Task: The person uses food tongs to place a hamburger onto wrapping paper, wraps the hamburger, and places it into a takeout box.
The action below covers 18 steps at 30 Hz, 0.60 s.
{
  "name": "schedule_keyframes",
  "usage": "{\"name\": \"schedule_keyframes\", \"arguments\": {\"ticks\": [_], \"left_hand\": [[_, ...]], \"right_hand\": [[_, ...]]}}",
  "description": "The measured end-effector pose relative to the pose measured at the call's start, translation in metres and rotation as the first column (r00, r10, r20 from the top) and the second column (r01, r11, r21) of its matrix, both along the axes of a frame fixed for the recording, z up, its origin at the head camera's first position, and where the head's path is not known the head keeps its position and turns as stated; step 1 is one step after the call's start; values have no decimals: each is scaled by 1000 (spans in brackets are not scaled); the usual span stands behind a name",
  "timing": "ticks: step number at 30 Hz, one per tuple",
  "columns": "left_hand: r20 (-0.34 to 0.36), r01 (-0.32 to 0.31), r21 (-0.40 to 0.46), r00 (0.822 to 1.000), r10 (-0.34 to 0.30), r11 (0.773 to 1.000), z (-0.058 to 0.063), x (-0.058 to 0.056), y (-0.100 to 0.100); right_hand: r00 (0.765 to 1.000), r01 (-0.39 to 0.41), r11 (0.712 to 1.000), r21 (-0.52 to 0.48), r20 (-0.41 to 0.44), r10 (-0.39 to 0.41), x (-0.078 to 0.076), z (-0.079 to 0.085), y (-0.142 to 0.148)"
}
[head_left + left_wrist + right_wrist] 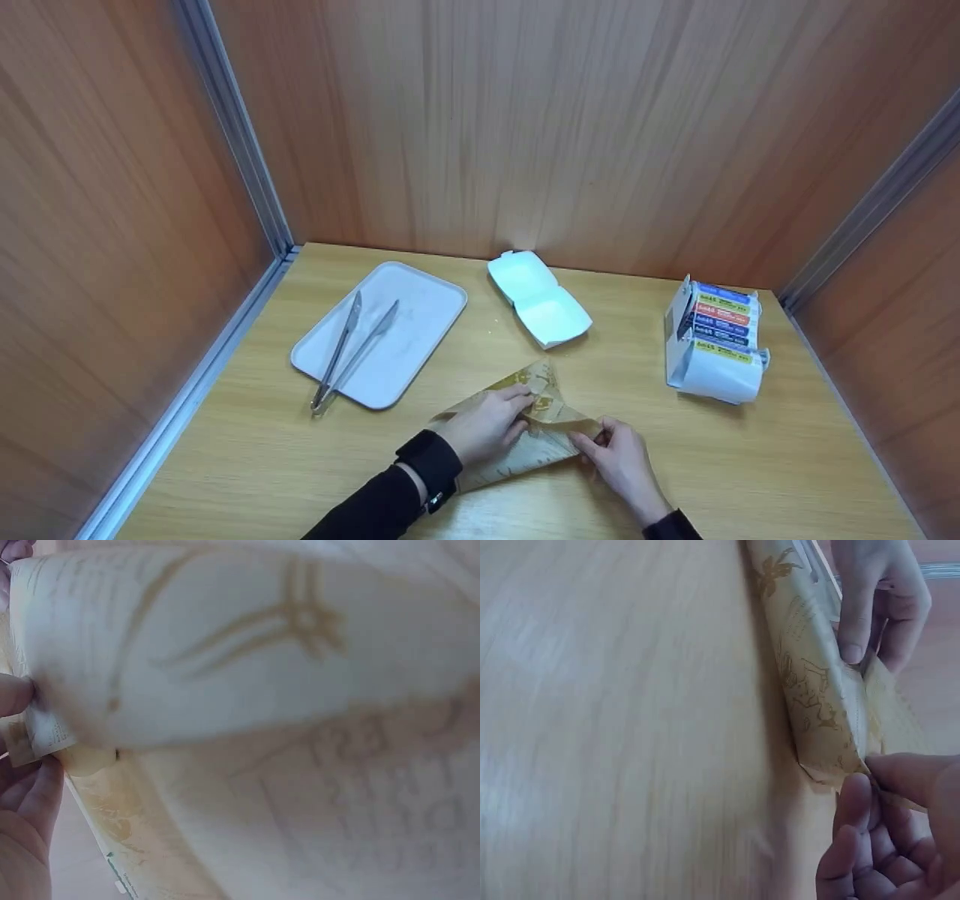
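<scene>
A sheet of printed food wrapping paper (517, 454), pale with brown drawings and lettering, lies folded over on the table in front of me. My left hand (487, 425) is on its upper left part, and in the left wrist view the thumb and fingers (37, 799) pinch a paper edge. At the right corner my right hand (621, 459) pinches the paper between thumb and fingertips, also seen close up in the right wrist view (900, 832). A small pale rounded bit (86, 761) shows under the fold; what the paper covers is hidden.
A white tray (427, 307) stands at the left with metal tongs (349, 352) across it, their joined end past its rim. An opened white clamshell box (541, 300) lies behind the paper. Right stands a white carton (716, 367) with several coloured labels. Wooden panels enclose the table.
</scene>
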<state>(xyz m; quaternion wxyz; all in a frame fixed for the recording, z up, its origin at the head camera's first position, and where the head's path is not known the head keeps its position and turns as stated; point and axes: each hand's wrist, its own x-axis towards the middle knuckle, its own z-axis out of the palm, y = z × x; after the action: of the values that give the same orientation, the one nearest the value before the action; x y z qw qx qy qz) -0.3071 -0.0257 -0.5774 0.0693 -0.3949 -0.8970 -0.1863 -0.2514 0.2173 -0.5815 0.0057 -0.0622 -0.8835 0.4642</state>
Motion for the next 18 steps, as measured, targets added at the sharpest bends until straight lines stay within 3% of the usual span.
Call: {"name": "schedule_keyframes", "arguments": {"ticks": [4,9,13,18], "left_hand": [[-42,-21,-17,999,20,1000,-1,0,0],[-106,-33,-31,994,29,999,-4,1,1],[-129,-50,-25,991,46,998,-4,3,3],[-136,-71,-30,988,66,997,-2,6,5]], "right_hand": [[989,-28,984,175,-137,53,4,-5,0],[945,-1,889,459,-290,151,11,-8,1],[928,14,820,572,-313,202,15,-5,3],[918,-17,740,673,-283,278,17,-1,7]]}}
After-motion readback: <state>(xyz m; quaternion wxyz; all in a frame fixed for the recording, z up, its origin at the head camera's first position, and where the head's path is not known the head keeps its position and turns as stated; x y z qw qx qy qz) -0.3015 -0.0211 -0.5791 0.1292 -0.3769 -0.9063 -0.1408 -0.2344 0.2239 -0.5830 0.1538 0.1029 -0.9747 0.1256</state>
